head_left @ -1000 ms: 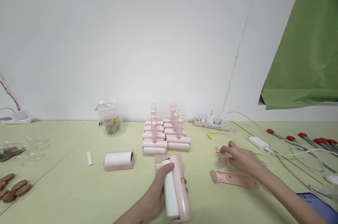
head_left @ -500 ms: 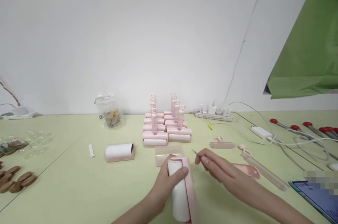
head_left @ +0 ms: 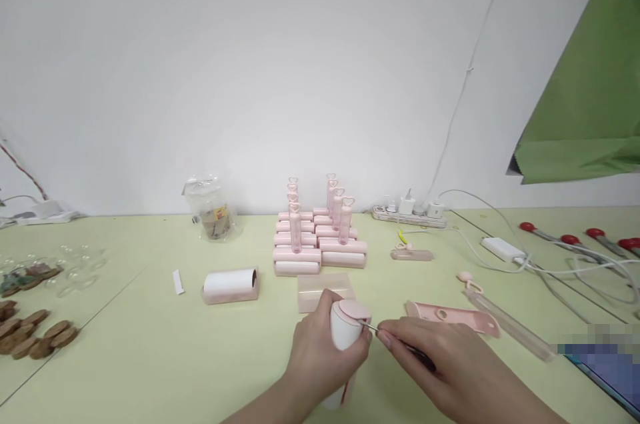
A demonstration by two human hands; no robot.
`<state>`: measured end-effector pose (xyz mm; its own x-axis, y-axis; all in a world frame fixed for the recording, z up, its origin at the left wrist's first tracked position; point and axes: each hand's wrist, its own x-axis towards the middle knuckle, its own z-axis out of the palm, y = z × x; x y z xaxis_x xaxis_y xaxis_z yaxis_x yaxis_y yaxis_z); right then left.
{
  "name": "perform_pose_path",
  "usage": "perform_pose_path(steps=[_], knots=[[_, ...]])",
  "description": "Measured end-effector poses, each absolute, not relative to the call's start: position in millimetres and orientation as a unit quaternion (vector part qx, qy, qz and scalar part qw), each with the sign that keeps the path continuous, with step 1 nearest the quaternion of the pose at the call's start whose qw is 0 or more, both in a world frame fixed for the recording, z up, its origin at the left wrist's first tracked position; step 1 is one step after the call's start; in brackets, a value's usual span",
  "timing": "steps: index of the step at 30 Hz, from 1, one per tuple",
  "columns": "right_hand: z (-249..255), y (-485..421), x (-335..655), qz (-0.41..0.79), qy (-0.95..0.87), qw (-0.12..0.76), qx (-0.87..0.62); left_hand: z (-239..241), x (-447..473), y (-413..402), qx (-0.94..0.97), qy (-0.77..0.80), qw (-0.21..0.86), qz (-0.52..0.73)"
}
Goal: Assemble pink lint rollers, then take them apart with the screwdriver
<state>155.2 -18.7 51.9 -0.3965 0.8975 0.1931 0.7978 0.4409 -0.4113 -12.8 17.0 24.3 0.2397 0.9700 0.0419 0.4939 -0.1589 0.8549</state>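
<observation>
My left hand (head_left: 327, 347) is wrapped round a lint roller (head_left: 345, 331), a white paper roll in a pale pink frame, held tilted with its pink end cap up. My right hand (head_left: 425, 357) pinches a slim metal tool (head_left: 370, 325) with a dark handle; its exact kind is unclear. The tool's tip meets the edge of the end cap. Behind the roller lies a translucent pinkish cover (head_left: 325, 291). A pink curved shell (head_left: 453, 317) with a round hole rests beyond my right hand, beside a clear pink handle (head_left: 510, 324).
Two rows of pink lint rollers (head_left: 320, 244) stand near the wall. At left are a white roll in a cover (head_left: 230, 284), a paper strip (head_left: 179, 282) and wooden discs (head_left: 35, 332). A power strip (head_left: 410, 216), cables, red-ended tools (head_left: 570, 240) and a phone (head_left: 607, 377) lie right.
My right hand has moved left and down, bringing the metal tool's tip to the roller's end cap. My left hand has turned the roller so the cap shows.
</observation>
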Motion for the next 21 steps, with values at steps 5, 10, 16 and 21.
perform_pose_path(steps=[5,10,16,21], knots=[[39.4,-18.3,147.8,0.186,-0.773,0.209,-0.569,24.0,-13.9,14.6,0.734,0.507,0.326,0.312],[33.0,-18.3,146.8,0.197,-0.816,0.221,-0.496,23.5,-16.9,15.8,0.738,0.468,0.376,0.308],[30.8,-17.0,146.6,0.299,-0.773,0.317,-0.46,35.6,-16.2,15.8,0.738,0.422,0.376,0.369],[21.9,-16.1,133.4,0.415,-0.654,0.417,-0.476,38.5,-12.1,17.3,0.579,0.467,0.495,0.449]])
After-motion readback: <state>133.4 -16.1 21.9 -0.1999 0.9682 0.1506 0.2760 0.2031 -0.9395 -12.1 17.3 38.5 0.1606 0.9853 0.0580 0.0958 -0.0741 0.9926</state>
